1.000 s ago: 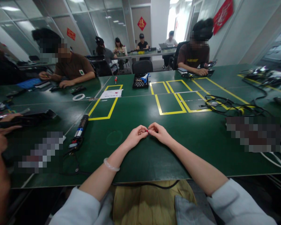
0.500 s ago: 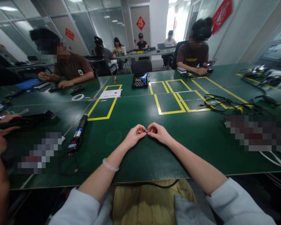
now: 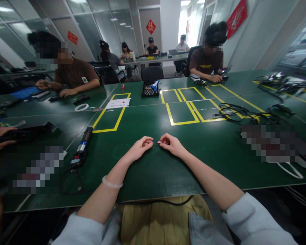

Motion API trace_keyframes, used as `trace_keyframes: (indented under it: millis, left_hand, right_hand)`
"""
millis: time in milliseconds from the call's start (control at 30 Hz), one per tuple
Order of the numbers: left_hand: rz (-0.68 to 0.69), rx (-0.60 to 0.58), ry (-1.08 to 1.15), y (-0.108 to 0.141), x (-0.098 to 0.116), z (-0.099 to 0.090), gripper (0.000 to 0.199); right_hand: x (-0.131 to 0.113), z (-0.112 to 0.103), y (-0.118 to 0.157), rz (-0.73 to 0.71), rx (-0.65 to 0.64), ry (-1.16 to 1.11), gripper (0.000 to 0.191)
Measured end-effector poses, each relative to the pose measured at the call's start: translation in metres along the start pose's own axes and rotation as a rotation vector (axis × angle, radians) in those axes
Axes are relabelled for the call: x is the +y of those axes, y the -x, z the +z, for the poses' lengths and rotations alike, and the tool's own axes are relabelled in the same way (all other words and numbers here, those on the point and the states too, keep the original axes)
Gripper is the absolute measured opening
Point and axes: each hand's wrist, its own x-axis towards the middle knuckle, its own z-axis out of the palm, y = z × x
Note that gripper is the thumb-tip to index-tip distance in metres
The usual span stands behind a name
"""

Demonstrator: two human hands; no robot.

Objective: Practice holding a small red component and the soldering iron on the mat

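Between the thumb and fingertips of my right hand [image 3: 171, 144] is a small part with red, orange and silvery bits [image 3: 158, 142], too tiny to name. Its left end pokes out from the fingertips. Just left of it, my left hand [image 3: 140, 148] holds nothing; thumb and fingers are apart, with a narrow gap to the small part. A pale bangle [image 3: 112, 182] circles my left wrist. Both hands are above the green tabletop [image 3: 158, 170] near its front edge.
Left of my hands lies a black and silver cylindrical device [image 3: 82, 146] with a cable. Black cables [image 3: 234, 110] lie to the right. Farther back are a black tray [image 3: 146, 89], a red screwdriver [image 3: 122, 87], a white sheet [image 3: 118, 103] and a tape roll [image 3: 81, 107]. Co-workers sit around.
My left hand has let go of the small part and moved a little left. My right hand keeps holding it in nearly the same place. The view has shifted slightly.
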Motion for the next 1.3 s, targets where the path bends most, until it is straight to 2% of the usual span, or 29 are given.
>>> trace_keyframes:
  millis: [133, 267, 367, 433, 500, 633, 767, 900, 1033, 1133, 1300]
  left_hand:
    - [-0.034, 0.088, -0.337, 0.023, -0.008, -0.046, 0.052]
    - [-0.148, 0.332, -0.929, 0.061, -0.036, -0.105, 0.061]
    - [-0.328, 0.516, -1.191, 0.096, -0.063, -0.147, 0.069]
    - [-0.479, 0.561, -1.254, 0.117, -0.079, -0.171, 0.071]
    - [-0.585, 0.538, -1.223, 0.134, -0.092, -0.191, 0.070]
    - [-0.560, 0.453, -1.118, 0.149, -0.103, -0.212, 0.060]
    - [-0.511, 0.465, -1.076, 0.147, -0.098, -0.212, 0.058]
    - [-0.454, 0.485, -1.088, 0.139, -0.086, -0.197, 0.066]
    - [-0.463, 0.505, -1.061, 0.124, -0.070, -0.170, 0.070]
    - [-0.414, 0.496, -1.045, 0.108, -0.059, -0.146, 0.069]
    - [-0.334, 0.443, -1.056, 0.075, -0.037, -0.100, 0.070]
  right_hand:
    - [-0.003, -0.001, 0.000, 0.028, -0.005, -0.009, 0.016]
    - [-0.001, 0.000, 0.000, 0.030, -0.006, -0.026, 0.016]
    - [0.001, 0.002, 0.000, 0.032, -0.011, -0.032, 0.016]
    - [0.002, 0.003, 0.000, 0.035, -0.014, -0.028, 0.016]
    - [0.002, 0.004, 0.000, 0.034, -0.017, -0.029, 0.016]
    - [0.002, 0.004, 0.000, 0.038, -0.018, -0.035, 0.016]
    - [0.001, 0.004, 0.000, 0.054, -0.020, -0.036, 0.017]
    - [0.004, 0.004, 0.000, 0.045, -0.022, -0.038, 0.017]
    - [0.005, 0.006, 0.000, 0.026, -0.018, -0.053, 0.018]
    - [0.004, 0.006, 0.000, -0.009, -0.020, -0.055, 0.020]
    - [0.002, 0.005, 0.000, -0.043, -0.046, -0.020, 0.009]
